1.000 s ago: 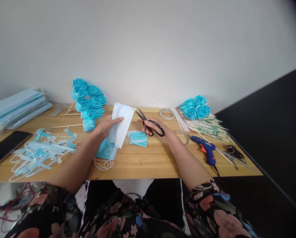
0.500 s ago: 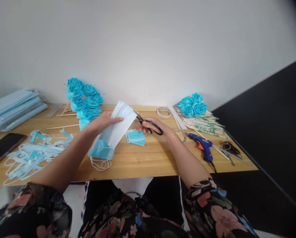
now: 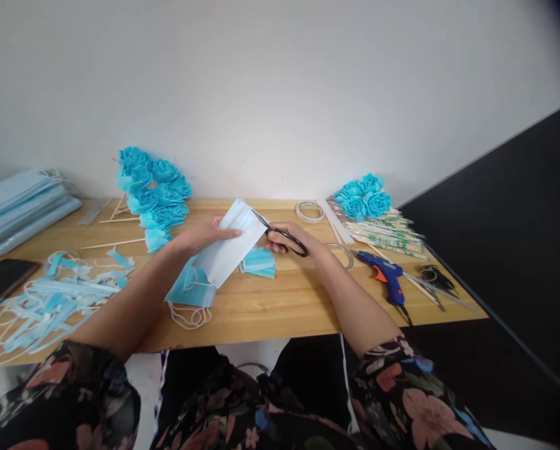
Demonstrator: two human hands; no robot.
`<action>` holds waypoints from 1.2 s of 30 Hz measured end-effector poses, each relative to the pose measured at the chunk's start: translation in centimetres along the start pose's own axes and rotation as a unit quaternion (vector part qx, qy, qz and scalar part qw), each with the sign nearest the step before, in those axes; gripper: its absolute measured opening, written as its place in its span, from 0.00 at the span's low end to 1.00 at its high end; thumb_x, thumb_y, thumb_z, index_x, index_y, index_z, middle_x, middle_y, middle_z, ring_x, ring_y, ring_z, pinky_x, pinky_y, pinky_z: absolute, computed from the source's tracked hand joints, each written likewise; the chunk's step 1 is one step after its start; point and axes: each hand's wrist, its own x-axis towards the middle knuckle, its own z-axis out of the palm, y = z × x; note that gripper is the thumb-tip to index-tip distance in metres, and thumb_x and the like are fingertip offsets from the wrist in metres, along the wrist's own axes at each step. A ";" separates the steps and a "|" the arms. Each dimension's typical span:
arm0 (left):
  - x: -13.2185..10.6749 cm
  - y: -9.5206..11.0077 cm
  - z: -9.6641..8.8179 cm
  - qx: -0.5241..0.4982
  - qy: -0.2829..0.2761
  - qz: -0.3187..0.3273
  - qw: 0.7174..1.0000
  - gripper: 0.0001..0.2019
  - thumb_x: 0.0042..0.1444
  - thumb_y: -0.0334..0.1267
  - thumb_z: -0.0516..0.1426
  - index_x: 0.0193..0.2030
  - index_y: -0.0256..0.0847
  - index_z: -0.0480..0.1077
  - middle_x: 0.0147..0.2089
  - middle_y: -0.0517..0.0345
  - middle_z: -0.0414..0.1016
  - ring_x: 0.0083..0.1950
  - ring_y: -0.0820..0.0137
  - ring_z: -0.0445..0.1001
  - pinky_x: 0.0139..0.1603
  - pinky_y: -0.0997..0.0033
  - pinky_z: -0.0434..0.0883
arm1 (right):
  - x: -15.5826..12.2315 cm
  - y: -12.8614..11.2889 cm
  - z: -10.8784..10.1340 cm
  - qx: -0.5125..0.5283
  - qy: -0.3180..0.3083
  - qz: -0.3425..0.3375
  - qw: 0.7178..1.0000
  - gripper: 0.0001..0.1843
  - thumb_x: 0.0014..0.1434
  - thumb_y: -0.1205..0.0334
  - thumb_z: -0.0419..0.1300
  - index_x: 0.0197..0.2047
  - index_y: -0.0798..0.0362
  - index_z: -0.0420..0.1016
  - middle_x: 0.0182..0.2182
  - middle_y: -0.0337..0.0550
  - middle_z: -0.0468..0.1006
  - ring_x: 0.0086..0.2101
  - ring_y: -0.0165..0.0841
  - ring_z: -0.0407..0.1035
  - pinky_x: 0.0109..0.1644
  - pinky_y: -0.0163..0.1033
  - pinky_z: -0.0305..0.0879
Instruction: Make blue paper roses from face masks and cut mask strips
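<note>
My left hand pinches a face mask, its pale side up, tilted above the table. A pair of black-handled scissors is in my right hand, and its blades lie over the mask's right edge. Below the left hand are blue masks with white ear loops hanging toward the table's front. Several cut blue mask pieces sit in a small stack under the scissors.
Mask scraps, a phone and packed masks lie left. Blue fabric flowers stand behind. To the right are tape, wrapped sticks topped by more blue flowers, and a blue glue gun.
The mask in my left hand has shifted slightly right and down, so the scissor blades now reach over its edge. The view has turned a little.
</note>
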 end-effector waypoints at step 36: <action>0.4 -2.4 0.4 -0.062 0.010 -0.030 0.998 0.33 0.39 0.65 0.68 0.40 0.35 0.78 0.36 0.49 0.81 0.31 0.64 0.76 0.31 0.67 0.70 | 0.3 0.6 0.5 -0.036 -0.031 0.080 0.996 0.22 0.58 0.42 0.61 0.29 0.54 0.69 0.22 0.35 0.70 0.17 0.20 0.54 0.21 0.32 0.46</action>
